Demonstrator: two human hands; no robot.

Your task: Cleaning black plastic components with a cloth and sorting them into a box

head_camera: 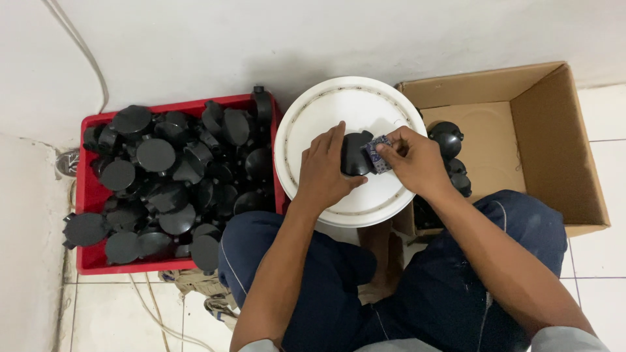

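While a person sits on a tiled floor and looks down between their knees, both bare hands meet over a round white plastic bucket lid point(306, 137) that serves as a small work surface in front of them. Left hand point(324, 171) rests on that lid with the fingers curled around a round black plastic cap point(355, 155), gripping it from the left side and holding it against the lid. Right hand point(415, 161) comes in from the right, with thumb and fingertips pinched on a small blue patterned patch point(377, 155), perhaps a label or a scrap of cloth, which is pressed against the right edge of the black cap. What exactly the patch is cannot be told at this size.

To the left of the lid, touching its edge, stands a red plastic crate point(91, 195) heaped full of many similar black plastic caps point(156, 155), round and flat-topped, some with small tabs at the rim; a few hang over the crate's wall. To the right of the lid sits an open brown cardboard box point(554, 130) with its flaps up, and a few more black caps point(447, 138) lie in its near left corner, just behind the right hand. Dark blue trousers point(443, 293) cover both legs, which are spread to either side of the lid. A white wall runs behind everything, and a pale cable point(85, 52) trails down it at the upper left.
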